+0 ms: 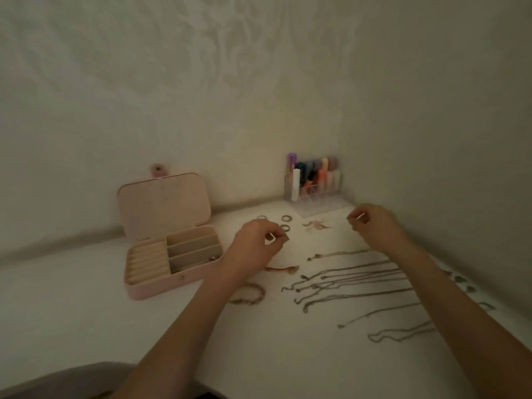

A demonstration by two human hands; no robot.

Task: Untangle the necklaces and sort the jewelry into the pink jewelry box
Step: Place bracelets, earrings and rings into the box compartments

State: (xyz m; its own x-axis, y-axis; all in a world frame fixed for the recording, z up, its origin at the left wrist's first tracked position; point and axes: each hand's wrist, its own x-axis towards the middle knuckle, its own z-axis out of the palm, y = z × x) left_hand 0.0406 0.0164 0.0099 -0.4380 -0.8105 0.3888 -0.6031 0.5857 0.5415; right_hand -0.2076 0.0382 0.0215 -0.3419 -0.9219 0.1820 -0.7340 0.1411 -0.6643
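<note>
The pink jewelry box lies open at the left of the white table, lid up, with a small item in one compartment. My left hand hovers right of the box and my right hand hovers near the far right corner. Each hand pinches its fingertips together, as if on the ends of a thin chain too fine to see in this dim view. Several necklaces lie stretched out side by side under my right forearm. Rings lie behind my left hand.
A red bracelet and a beaded bracelet lie under my left wrist. A small gold piece sits between my hands. A clear organizer of lipsticks stands in the corner. Small earrings lie by the right wall.
</note>
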